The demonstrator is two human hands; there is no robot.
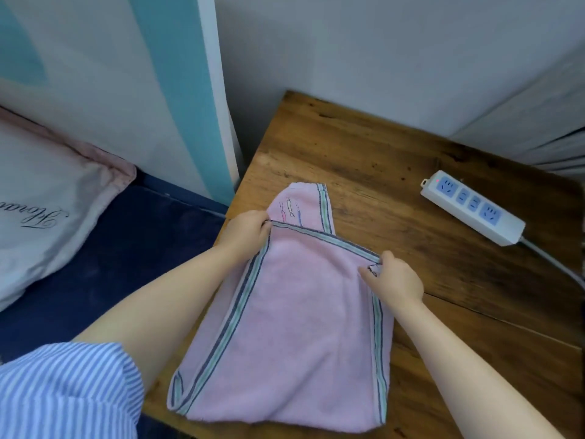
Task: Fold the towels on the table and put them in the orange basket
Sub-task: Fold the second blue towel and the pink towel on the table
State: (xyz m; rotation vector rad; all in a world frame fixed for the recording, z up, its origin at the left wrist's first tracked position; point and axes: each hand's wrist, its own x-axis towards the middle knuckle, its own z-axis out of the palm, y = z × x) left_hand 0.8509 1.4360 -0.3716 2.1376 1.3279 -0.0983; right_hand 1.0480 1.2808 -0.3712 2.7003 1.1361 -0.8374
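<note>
A pink towel [300, 318] with striped grey-green borders lies partly folded on the wooden table [395, 172]. My left hand [248, 231] pinches its upper left corner near the table's left edge. The upper right corner is pinched by my right hand [394, 278]. Between the two hands the striped edge runs taut. Beyond that edge a further flap of the towel, with a small embroidered picture, lies flat on the table. No orange basket is in view.
A white power strip [471, 207] with blue sockets lies at the table's right, its cable trailing off to the right. Left of the table is a bed with a dark blue sheet [110, 264] and a pale pillow [47, 201]. Walls stand close behind.
</note>
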